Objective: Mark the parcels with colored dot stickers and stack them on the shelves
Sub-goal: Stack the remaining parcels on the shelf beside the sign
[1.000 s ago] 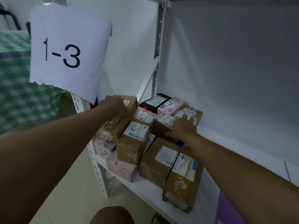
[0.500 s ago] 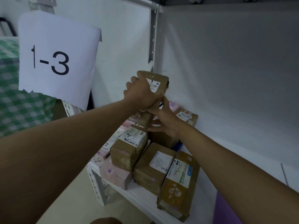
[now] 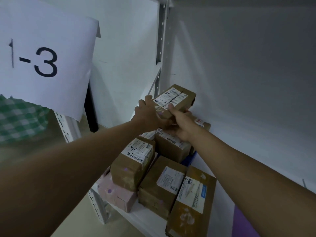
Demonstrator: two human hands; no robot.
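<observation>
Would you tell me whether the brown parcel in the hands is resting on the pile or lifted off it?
Lifted: both hands hold the brown parcel above the stacked parcels.

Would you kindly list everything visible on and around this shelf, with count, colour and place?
Held parcel: one, brown with white label, raised above the pile.
Brown parcels: at least four, lying on the shelf.
Pink parcel: one, shelf front, purple dot on its side.
Shelf: one, white, under the pile.
Paper sign: one, white, marked 1-3, upper left.
Checked cloth: one, green and white, far left.
Left hand: grips the held parcel's near end.
Right hand: grips the same parcel from below.
</observation>
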